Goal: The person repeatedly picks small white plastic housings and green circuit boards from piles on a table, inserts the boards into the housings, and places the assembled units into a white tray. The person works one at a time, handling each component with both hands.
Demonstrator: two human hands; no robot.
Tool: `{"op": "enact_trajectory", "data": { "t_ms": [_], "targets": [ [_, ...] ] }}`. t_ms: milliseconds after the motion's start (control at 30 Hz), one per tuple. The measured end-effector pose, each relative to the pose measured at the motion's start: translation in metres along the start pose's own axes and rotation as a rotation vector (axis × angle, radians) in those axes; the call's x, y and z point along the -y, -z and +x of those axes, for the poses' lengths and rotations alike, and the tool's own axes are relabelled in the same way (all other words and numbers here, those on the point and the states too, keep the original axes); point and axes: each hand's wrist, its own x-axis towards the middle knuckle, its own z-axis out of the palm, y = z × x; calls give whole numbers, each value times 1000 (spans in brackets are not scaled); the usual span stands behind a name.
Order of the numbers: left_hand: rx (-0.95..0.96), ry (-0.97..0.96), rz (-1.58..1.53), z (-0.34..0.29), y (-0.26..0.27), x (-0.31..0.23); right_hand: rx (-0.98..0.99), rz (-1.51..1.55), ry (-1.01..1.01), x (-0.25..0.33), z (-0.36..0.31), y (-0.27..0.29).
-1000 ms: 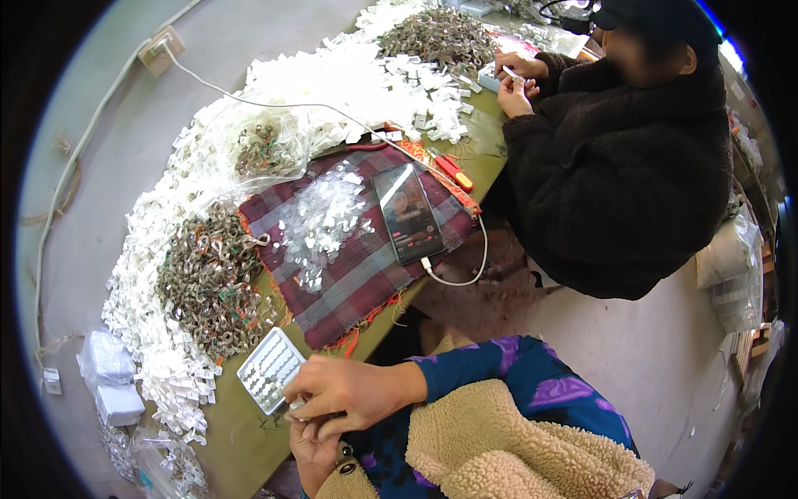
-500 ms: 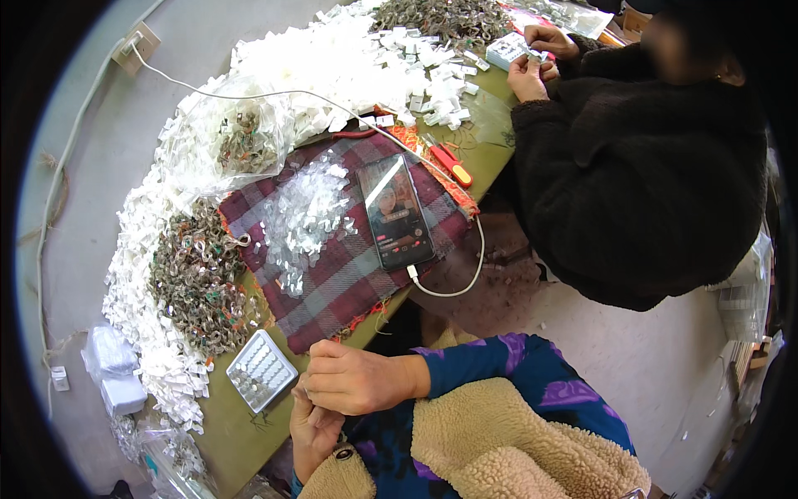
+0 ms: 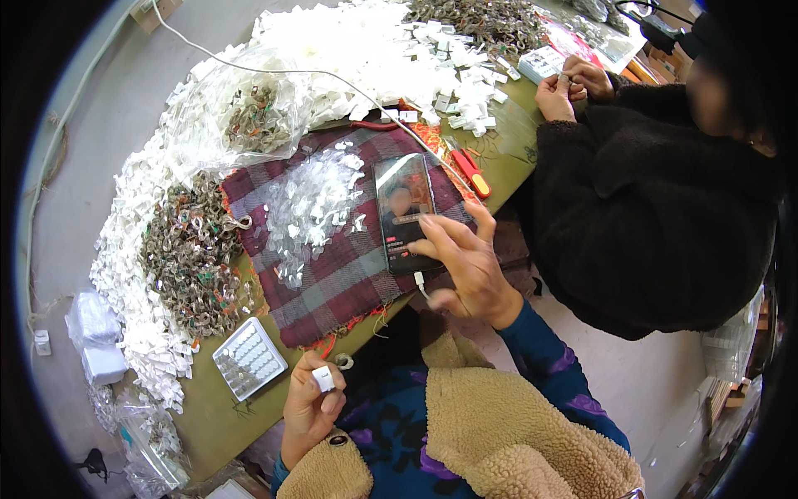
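Your left hand (image 3: 306,405): curled, pinching white block (image 3: 323,379); your right hand (image 3: 475,268): loosely spread, seemingly empty, over phone (image 3: 399,185) on checked cloth (image 3: 309,309), contact unclear; step, apparently: screen tapping; next move calls for light touch, steady block grip.

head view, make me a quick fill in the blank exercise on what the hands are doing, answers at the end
The hand that holds a small block is the person's ____ one.
That block is ____ in colour.
The person's other hand is spread over the lower part of a ____ that lies on the checked cloth.

Missing words: left; white; phone.
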Motion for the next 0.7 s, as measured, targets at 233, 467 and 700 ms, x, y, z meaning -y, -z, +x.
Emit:
{"op": "enact_trajectory", "data": {
  "t_ms": [233, 467, 700],
  "targets": [
    [33, -47, 70, 7, -12, 5, -204, 61, -153, 22, 23, -17],
    [-52, -195, 96, -31, -4, -12, 18, 1021, -246, 103, 28, -103],
    [-134, -573, -11, -93, 29, -18, 263, 777, -350, 110, 25, -133]
  ]
}}
